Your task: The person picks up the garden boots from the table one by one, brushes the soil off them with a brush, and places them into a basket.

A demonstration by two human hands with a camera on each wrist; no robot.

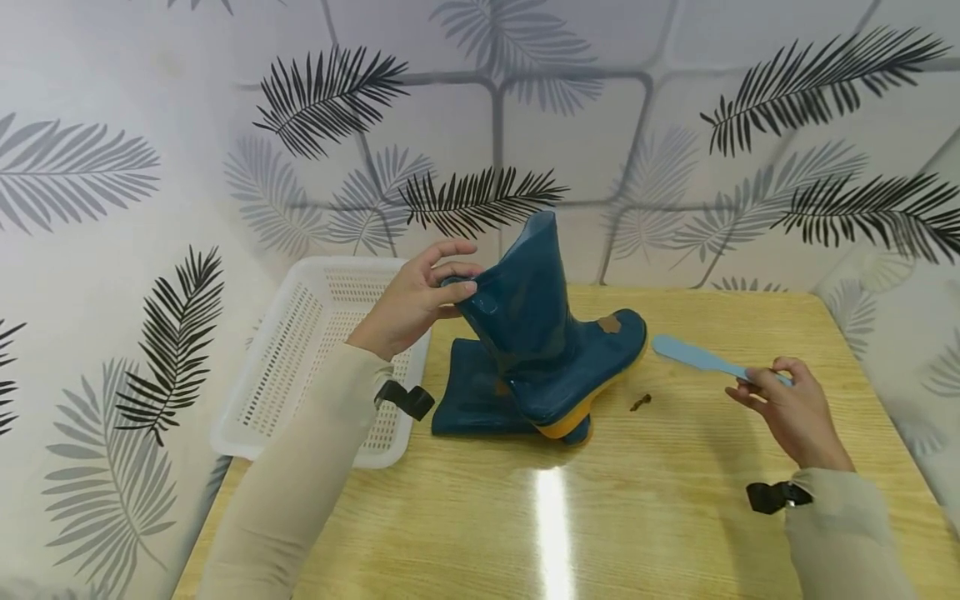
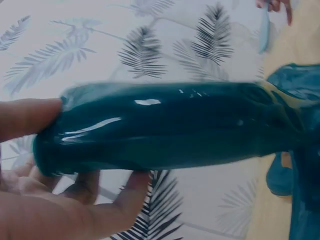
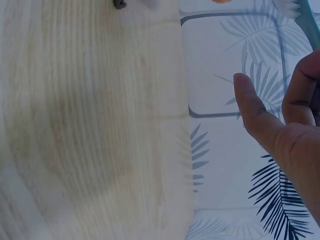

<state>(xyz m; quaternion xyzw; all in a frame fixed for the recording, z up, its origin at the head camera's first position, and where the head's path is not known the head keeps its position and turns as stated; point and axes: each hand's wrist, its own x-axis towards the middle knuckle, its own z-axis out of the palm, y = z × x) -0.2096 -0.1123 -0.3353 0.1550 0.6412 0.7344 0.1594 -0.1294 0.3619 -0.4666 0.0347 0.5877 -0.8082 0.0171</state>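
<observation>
A blue rain boot (image 1: 525, 308) with a yellow sole stands tilted, its toe to the right and a brown patch (image 1: 610, 323) on that toe. My left hand (image 1: 412, 300) pinches the rim of its shaft between thumb and fingers; the left wrist view shows the glossy shaft (image 2: 165, 127) close up. A second blue boot (image 1: 476, 396) lies on its side, partly hidden beneath the first. Off to the right, my right hand (image 1: 798, 408) grips the handle of a light blue brush (image 1: 697, 356). White bristles (image 3: 287, 7) show in the right wrist view.
A white perforated plastic basket (image 1: 262, 375) stands at the left, partly behind my left arm. On the wooden table (image 1: 637, 517) lies a small brown clump (image 1: 641, 402), right of the boots. A leaf-patterned wall covering (image 1: 570, 117) rises behind the table.
</observation>
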